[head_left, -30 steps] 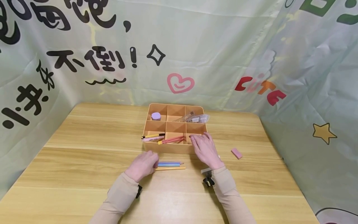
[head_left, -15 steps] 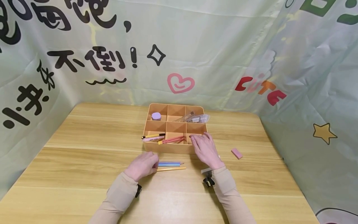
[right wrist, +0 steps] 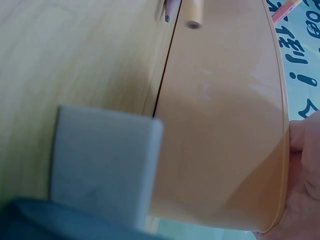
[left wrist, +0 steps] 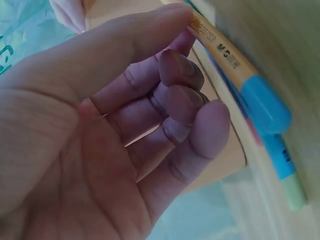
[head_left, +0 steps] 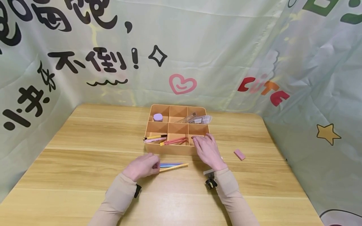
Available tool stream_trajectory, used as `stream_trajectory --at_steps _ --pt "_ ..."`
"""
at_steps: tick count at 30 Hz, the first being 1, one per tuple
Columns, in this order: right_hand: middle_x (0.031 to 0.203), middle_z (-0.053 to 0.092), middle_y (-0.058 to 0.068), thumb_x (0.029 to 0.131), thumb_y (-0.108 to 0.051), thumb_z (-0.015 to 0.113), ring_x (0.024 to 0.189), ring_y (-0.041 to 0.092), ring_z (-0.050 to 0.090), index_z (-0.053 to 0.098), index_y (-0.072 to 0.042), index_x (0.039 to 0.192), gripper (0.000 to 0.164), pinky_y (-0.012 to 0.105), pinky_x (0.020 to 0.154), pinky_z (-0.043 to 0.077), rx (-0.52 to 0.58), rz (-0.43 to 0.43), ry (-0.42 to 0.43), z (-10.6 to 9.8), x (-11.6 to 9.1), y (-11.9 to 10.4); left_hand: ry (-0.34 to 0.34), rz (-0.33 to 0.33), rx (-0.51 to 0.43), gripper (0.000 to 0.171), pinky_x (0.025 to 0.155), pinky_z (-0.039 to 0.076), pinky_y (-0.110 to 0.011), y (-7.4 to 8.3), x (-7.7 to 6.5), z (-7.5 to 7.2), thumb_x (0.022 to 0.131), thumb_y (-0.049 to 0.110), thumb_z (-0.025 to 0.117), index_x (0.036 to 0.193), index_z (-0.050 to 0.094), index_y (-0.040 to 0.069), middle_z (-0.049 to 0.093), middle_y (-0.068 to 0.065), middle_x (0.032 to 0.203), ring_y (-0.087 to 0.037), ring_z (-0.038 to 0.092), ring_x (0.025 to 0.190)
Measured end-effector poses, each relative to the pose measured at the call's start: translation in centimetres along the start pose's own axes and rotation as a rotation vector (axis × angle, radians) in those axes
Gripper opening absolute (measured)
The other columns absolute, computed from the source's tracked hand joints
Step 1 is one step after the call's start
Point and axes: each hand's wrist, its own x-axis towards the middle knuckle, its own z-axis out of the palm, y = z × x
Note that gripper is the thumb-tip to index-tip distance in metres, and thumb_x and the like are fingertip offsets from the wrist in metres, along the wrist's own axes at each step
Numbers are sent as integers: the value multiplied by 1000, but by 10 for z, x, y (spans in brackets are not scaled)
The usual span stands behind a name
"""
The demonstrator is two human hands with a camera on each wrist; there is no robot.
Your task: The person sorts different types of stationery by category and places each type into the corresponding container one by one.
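My left hand (head_left: 142,166) pinches a yellow-orange pencil (head_left: 175,167) between thumb and fingertips. In the left wrist view the pencil's rounded blue end (left wrist: 267,105) shows; its other end (right wrist: 194,15) appears in the right wrist view. It slants across blue pencils (head_left: 169,164) lying on the table, one with a green end (left wrist: 292,192). My right hand (head_left: 207,150) holds the front right corner of a tan compartment box (head_left: 169,150), fingers bent over the rim. Red pencils (head_left: 175,141) lean in its front middle compartment; yellow-black and pink pens (head_left: 155,139) lie in the front left one.
A purple round-cornered item (head_left: 158,117) sits in the back left compartment; clear rulers or packets (head_left: 199,119) stick out at the back right. A pink eraser (head_left: 239,154) lies right of the box. A whitish block (right wrist: 105,165) is near my right wrist.
My left hand has shifted slightly left, and the pencil's far end has swung up toward the box, now crossing over the blue pencils. The right hand has stayed put.
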Motion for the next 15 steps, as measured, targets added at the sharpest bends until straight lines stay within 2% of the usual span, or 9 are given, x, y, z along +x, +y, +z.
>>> stream_trajectory --at_steps 8,15 --pt "110 77 13 106 -18 47 103 33 71 70 -3 115 29 57 116 35 5 6 -8 0 0 0 -5 21 -67 15 55 36 -16 2 -4 -8 90 7 73 78 64 12 52 8 68 -2 42 62" --pt "110 77 13 106 -18 47 103 34 71 71 -3 114 29 57 116 35 8 7 -9 0 0 0 -40 87 -181 6 55 42 -16 6 -6 -18 94 6 66 89 69 5 66 1 76 0 44 62"
